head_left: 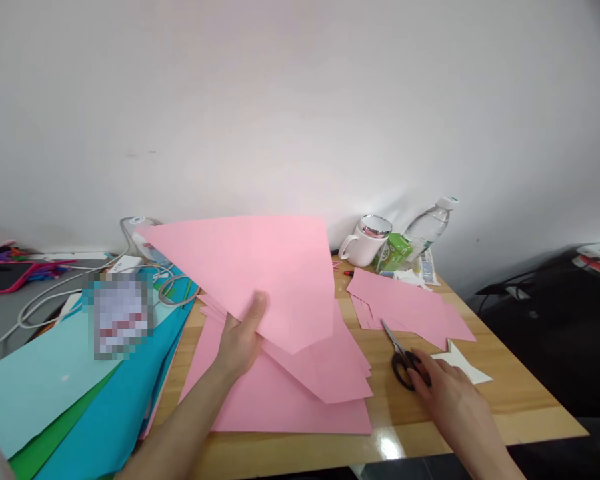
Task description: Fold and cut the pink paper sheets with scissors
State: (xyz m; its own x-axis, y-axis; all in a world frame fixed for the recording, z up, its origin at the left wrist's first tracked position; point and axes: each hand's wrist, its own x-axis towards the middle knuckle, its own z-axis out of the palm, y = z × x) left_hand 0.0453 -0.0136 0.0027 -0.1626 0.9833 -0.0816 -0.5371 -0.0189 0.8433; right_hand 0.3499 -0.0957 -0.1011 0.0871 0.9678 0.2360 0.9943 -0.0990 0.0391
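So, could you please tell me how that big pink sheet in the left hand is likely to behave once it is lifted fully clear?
The pink sheet, held at one edge by the left hand, stands up fairly flat, so probably light card, somewhat stiff. Being large and thin, it would likely flex and may slide off the pink stack.

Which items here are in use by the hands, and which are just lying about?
In use: lifted pink paper sheet in the left hand; black-handled scissors under the right hand.

Lying about: white mug, clear plastic water bottle, green carton, blue and green paper sheets, white cables, white paper star.
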